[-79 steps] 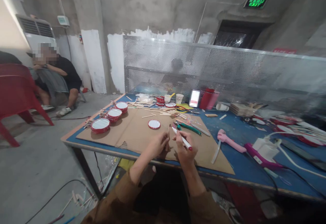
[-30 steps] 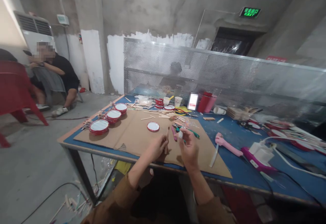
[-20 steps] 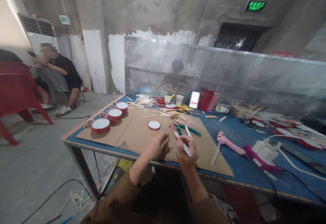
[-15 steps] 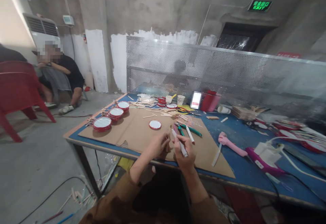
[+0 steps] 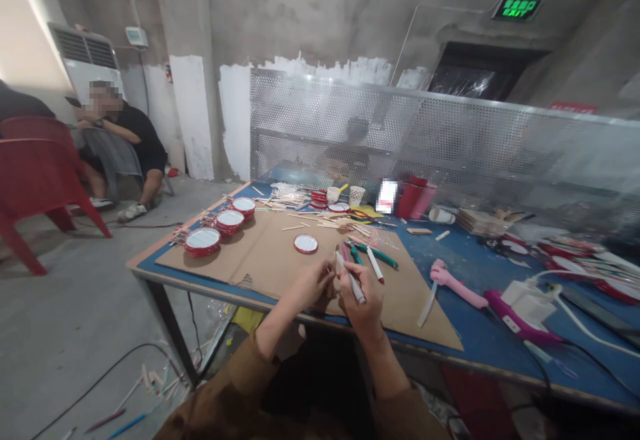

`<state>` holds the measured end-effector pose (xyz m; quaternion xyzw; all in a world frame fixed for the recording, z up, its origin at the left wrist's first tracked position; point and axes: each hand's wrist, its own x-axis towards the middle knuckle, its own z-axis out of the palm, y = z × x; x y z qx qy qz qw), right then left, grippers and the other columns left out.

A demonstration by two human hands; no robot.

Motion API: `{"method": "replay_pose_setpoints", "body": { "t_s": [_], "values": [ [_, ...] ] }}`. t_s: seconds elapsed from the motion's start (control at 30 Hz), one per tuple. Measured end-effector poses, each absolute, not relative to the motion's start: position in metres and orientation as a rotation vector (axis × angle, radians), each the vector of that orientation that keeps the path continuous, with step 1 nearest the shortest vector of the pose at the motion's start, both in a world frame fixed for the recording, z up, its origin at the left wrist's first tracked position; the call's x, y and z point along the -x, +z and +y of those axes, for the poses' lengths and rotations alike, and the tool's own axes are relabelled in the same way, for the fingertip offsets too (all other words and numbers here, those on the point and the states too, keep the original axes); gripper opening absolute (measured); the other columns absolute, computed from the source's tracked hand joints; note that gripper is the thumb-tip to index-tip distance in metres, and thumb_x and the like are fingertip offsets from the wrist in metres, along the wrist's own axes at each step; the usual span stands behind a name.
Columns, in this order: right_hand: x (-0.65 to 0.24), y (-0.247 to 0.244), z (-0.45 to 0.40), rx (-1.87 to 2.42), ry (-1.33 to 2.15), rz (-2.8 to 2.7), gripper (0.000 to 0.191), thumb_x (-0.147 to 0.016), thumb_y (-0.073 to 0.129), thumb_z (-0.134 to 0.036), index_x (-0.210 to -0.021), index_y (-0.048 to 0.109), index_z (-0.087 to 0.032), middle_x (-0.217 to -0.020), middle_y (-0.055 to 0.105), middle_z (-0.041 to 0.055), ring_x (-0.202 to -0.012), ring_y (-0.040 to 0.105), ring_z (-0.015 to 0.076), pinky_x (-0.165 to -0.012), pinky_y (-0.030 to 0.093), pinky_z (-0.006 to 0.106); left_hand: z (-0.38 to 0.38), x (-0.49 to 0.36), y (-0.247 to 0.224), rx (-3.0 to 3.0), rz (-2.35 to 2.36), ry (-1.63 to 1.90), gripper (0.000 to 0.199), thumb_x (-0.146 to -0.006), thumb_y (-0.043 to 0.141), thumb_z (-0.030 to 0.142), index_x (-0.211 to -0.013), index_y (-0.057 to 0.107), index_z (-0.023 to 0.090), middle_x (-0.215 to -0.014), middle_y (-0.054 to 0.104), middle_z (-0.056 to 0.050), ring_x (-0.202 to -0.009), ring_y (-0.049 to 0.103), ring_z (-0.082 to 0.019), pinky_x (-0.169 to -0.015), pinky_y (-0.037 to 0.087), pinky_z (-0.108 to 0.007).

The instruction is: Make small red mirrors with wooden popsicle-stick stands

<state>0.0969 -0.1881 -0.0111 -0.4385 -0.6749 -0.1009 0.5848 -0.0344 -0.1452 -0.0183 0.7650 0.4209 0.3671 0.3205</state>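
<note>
My left hand [image 5: 311, 285] is closed around a small wooden stick [image 5: 337, 255], held upright over the near part of the cardboard sheet [image 5: 400, 317]. In my right hand [image 5: 369, 297] a white marker pen [image 5: 357, 289] is gripped like a writing pen, its tip end right at the stick. Whether tip and stick touch, I cannot tell. Just beyond my hands lie a second white marker [image 5: 375, 265] with a dark red end and green-handled pliers [image 5: 386, 259]. A round red-rimmed white disc [image 5: 305, 244] rests on the cardboard to the left.
Stacked red-rimmed drums [image 5: 202, 242] with sticks stand along the left edge. Loose wooden sticks [image 5: 327, 223] and paper cups [image 5: 357, 195] lie farther back. A pink glue gun [image 5: 457, 285] and a purple power strip [image 5: 523, 320] occupy the right. A perforated metal screen [image 5: 310, 113] borders the back.
My right hand and the marker have shifted very slightly toward the stick. The whole view has moved a little; both hands keep their grips.
</note>
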Motion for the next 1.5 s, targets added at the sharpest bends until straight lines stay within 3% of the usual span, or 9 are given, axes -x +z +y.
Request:
{"method": "replay_pose_setpoints", "body": {
  "t_s": [0.33,1.5],
  "values": [
    [-0.1,-0.023,-0.187,1.12,-0.101,-1.393,0.017,-0.088,0.052,-0.029,-0.099,0.06,-0.018,-0.081,0.07,0.0048,-0.071,0.066,0.0166,-0.066,0.054,0.029,-0.147,0.036,-0.015,-2.047,1.149,0.946,0.013,-0.086,0.045,0.025,-0.083,0.055,0.017,-0.074,0.059,0.0,-0.069,0.051,-0.014,-0.067,0.042,-0.023],
    [-0.098,-0.012,-0.188,1.006,-0.128,-1.576,0.014,-0.087,0.052,-0.026,-0.096,0.06,-0.02,-0.082,0.07,0.0048,-0.073,0.068,0.0177,-0.068,0.055,0.03,-0.146,0.035,-0.018,-1.971,1.076,0.975,0.012,-0.086,0.046,0.026,-0.081,0.054,0.017,-0.076,0.06,0.0,-0.071,0.054,-0.013,-0.07,0.043,-0.023]
  ]
}}
